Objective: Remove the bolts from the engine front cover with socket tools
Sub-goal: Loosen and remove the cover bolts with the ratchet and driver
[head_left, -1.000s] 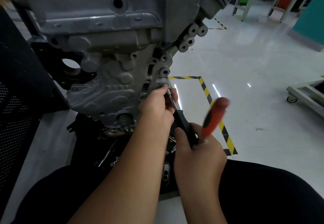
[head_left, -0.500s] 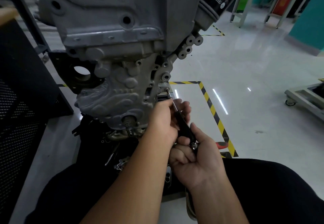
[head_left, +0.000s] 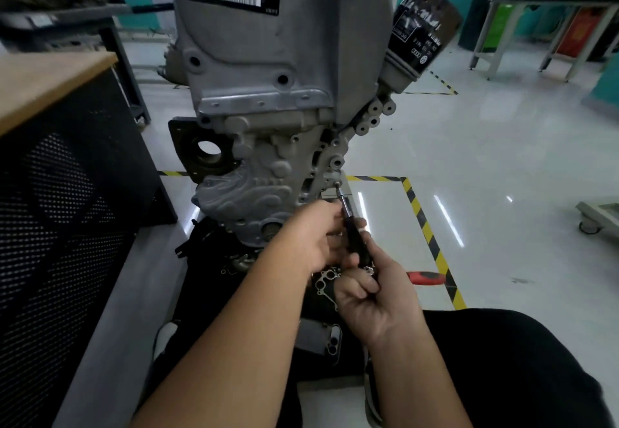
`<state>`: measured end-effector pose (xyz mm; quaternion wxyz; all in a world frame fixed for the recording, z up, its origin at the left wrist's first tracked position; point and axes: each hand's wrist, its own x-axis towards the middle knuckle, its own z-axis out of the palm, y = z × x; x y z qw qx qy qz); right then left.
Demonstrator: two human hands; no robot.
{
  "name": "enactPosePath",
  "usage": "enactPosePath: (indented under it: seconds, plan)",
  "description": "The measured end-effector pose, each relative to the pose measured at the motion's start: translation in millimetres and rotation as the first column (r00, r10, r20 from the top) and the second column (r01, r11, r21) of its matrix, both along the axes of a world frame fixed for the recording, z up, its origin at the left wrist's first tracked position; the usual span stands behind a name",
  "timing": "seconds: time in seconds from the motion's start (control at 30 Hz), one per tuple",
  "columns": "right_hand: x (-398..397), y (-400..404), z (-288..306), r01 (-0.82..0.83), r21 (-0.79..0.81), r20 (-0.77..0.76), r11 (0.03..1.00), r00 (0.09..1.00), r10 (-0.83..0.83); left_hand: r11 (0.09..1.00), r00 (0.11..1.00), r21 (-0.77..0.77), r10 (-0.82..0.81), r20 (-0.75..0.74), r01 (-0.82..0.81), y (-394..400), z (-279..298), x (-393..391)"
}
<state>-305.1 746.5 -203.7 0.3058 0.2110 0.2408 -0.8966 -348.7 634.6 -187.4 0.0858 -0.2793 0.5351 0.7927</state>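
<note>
The grey engine (head_left: 268, 69) stands upright on the floor, its ribbed front cover (head_left: 254, 193) facing me. A black socket driver (head_left: 353, 230) runs from my hands up to a bolt (head_left: 337, 185) on the cover's right edge, its silver tip seated there. My left hand (head_left: 318, 236) grips the driver's shaft from the left. My right hand (head_left: 375, 290) holds the lower end of the handle, fingers curled around it.
A red-handled tool (head_left: 425, 277) lies on the floor right of my hands, by the yellow-black tape (head_left: 425, 226). A black oil filter (head_left: 422, 32) sticks out of the engine's upper right. A mesh-sided bench (head_left: 67, 193) stands left. A gasket (head_left: 326, 282) and loose parts lie below the engine.
The red-handled tool has left my right hand and now lies on the floor. My right hand moved to the driver's handle end. The view tilted up, showing more of the engine.
</note>
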Motion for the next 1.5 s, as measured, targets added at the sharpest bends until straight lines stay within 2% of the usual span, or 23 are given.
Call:
enactPosePath:
  seconds: [0.03, 0.2, 0.27, 0.3, 0.33, 0.37, 0.43, 0.5, 0.53, 0.57, 0.6, 0.63, 0.67, 0.73, 0.83, 0.93, 1.0, 1.13, 1.2, 1.23, 1.33, 1.4, 1.5]
  plan:
    - [-1, 0, -2, -0.009, -0.060, 0.008, 0.998, 1.000, 0.010, 0.999, 1.000, -0.039, -0.023, -0.006, 0.023, -5, -1, 7]
    - [-2, -5, -6, -0.016, 0.109, -0.070, 0.994, 0.997, 0.023, 0.988, 0.998, -0.150, 0.014, -0.054, -0.022, 5, -6, 20]
    - [-1, -4, -5, 0.060, 0.333, -0.177, 0.941, 0.984, 0.000, 0.990, 0.996, -0.121, 0.069, -0.052, -0.075, 9, -9, 18]
    - [0, -3, -7, 0.139, 0.536, -0.285, 0.833, 0.958, 0.024, 0.988, 0.994, -0.111, 0.099, -0.052, -0.104, 11, -9, 18]
    - [1, -1, -10, 0.252, 0.718, -0.400, 0.649, 0.912, 0.088, 0.985, 0.990, -0.109, 0.129, -0.064, -0.135, 11, -10, 18]
    - [3, 0, -13, 0.361, 0.802, -0.492, 0.476, 0.851, 0.184, 0.981, 0.984, -0.099, 0.159, -0.082, -0.167, 11, -11, 17]
    - [7, 1, -21, 0.448, 0.823, -0.550, 0.348, 0.780, 0.297, 0.973, 0.974, -0.095, 0.200, -0.106, -0.210, 11, -15, 15]
    - [5, 1, -24, 0.351, 0.804, -0.475, 0.480, 0.865, 0.162, 0.975, 0.979, -0.106, 0.188, -0.079, -0.196, 11, -19, 14]
    - [3, 1, -20, 0.262, 0.681, -0.376, 0.684, 0.926, 0.019, 0.986, 0.990, -0.089, 0.136, -0.038, -0.139, 12, -19, 15]
    - [4, 0, -16, 0.174, 0.430, -0.240, 0.886, 0.968, -0.074, 0.997, 0.998, -0.055, 0.060, 0.008, -0.060, 13, -19, 15]
    - [6, -2, -11, 0.135, 0.182, -0.112, 0.974, 0.987, -0.116, 0.999, 0.999, -0.043, 0.004, 0.044, -0.002, 12, -20, 14]
    - [7, -2, -9, 0.135, 0.058, -0.048, 0.989, 0.990, -0.132, 0.998, 0.998, -0.052, -0.017, 0.067, 0.020, 10, -22, 12]
    - [10, -4, -8, 0.129, 0.078, -0.062, 0.989, 0.990, -0.124, 0.998, 0.997, -0.062, -0.021, 0.080, 0.026, 7, -23, 11]
    - [15, -6, -7, 0.123, 0.322, -0.165, 0.939, 0.984, -0.072, 0.999, 0.997, -0.041, -0.008, 0.074, 0.011, 5, -21, 12]
    - [23, -8, -11, 0.293, 0.672, -0.348, 0.680, 0.936, -0.059, 0.997, 0.996, 0.025, 0.077, 0.036, -0.078, 3, -20, 13]
    - [37, -9, -16, 0.506, 0.751, -0.545, 0.424, 0.838, -0.035, 0.995, 0.996, 0.034, 0.093, 0.007, -0.093, 6, -17, 14]
    - [43, -10, -17, 0.597, 0.731, -0.640, 0.331, 0.768, 0.029, 0.993, 0.995, 0.057, 0.099, -0.001, -0.099, 9, -14, 16]
    - [41, -12, -22, 0.612, 0.713, -0.673, 0.343, 0.734, 0.089, 0.977, 0.998, 0.207, 0.053, 0.026, -0.057, 13, -11, 22]
    - [42, -15, -21, 0.619, 0.685, -0.667, 0.384, 0.745, -0.013, 0.983, 0.999, 0.184, 0.022, 0.024, -0.026, 12, -12, 23]
    - [40, -14, -21, 0.605, 0.662, -0.629, 0.442, 0.769, -0.110, 0.988, 1.000, 0.156, -0.001, 0.023, -0.003, 11, -12, 23]
    - [36, -10, -9, 0.386, 0.453, -0.299, 0.803, 0.915, -0.271, 1.000, 0.999, 0.007, -0.018, 0.045, 0.017, 11, -14, 25]
    - [37, -11, -11, 0.359, 0.545, -0.348, 0.758, 0.919, -0.185, 1.000, 1.000, -0.030, 0.003, 0.028, -0.002, 12, -15, 25]
    - [34, -8, -21, 0.571, 0.669, -0.611, 0.475, 0.787, -0.086, 0.997, 0.997, 0.025, 0.069, -0.024, -0.068, 18, -12, 26]
